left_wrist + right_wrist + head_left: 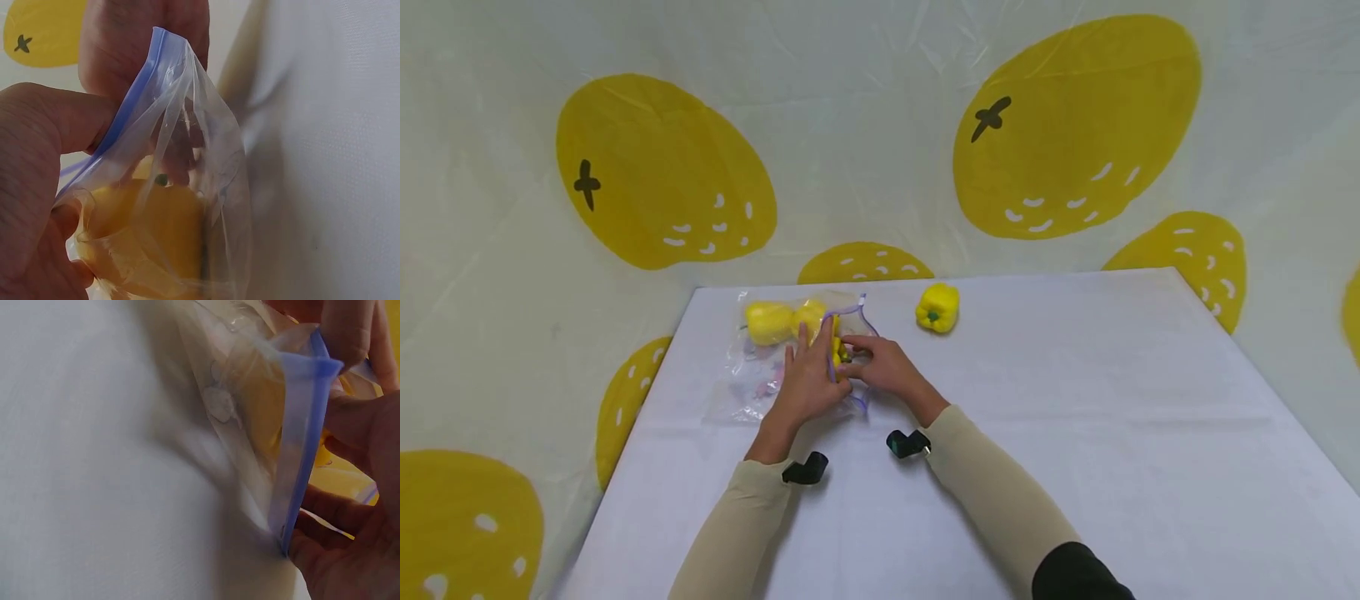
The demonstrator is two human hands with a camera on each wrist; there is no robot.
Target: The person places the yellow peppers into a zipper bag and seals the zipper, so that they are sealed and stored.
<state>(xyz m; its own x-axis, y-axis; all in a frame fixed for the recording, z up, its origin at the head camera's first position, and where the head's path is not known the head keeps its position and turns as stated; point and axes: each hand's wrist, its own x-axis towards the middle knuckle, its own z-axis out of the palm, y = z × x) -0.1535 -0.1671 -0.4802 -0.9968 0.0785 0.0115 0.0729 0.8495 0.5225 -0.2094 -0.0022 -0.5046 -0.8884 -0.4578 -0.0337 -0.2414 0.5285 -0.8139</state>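
A clear zip bag [737,400] with a purple zip edge [134,94] lies at the table's far left, its mouth toward the right. Two yellow bell peppers [768,323] show through its plastic. My left hand [808,383] grips the bag by its mouth, the thumb over the zip edge and fingers spread across the plastic. At the opening, my right hand [887,367] has thumb and fingers about the stem end of another yellow bell pepper [150,219], which sits just inside. Plastic and fingers partly hide this pepper.
One more yellow bell pepper [937,307] stands on the white-covered table [1075,417] near the back edge, right of the bag. Behind the table hangs a pale sheet [865,125] printed with large yellow fruit. Small black cameras sit on both wrists.
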